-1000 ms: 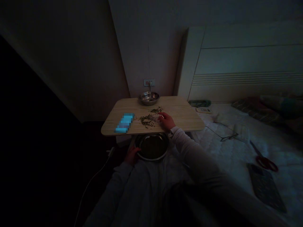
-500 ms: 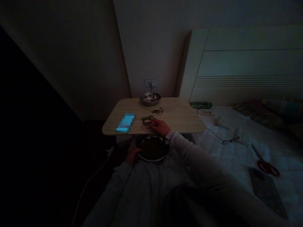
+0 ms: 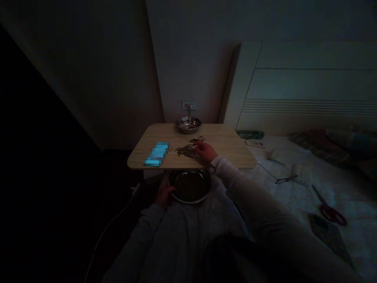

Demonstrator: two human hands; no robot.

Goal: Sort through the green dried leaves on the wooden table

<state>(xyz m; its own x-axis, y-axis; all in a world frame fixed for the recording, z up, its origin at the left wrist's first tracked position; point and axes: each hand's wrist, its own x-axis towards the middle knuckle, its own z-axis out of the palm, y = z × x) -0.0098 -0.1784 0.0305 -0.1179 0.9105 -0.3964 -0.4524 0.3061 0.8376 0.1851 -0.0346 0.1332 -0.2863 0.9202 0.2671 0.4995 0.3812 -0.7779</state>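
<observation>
On my lap, partly under the table edge, rests a wide metal bowl (image 3: 191, 202) with a dark mass inside that I cannot make out. My left hand (image 3: 165, 195) grips its left rim, thumb over the edge. Over the small wooden table (image 3: 226, 147) is my right hand (image 3: 206, 151), fingers apart and pointing left, with nothing visible in them. It is at the right side of a pile of small dark green bean-like grains (image 3: 185, 150). Behind that lies a smaller patch of the same grains (image 3: 196, 139).
A second metal bowl (image 3: 188, 125) stands at the table's back by a wall socket (image 3: 189, 105). A lit phone (image 3: 157, 153) lies on the left. On the bed to the right are scissors (image 3: 331, 214), glasses (image 3: 285, 179) and a remote (image 3: 255, 144). A white cable (image 3: 112, 224) hangs left.
My right hand has moved right and slightly back from the front of the near pile, and its fingers have spread. My left hand remains on the bowl. The view has shifted slightly.
</observation>
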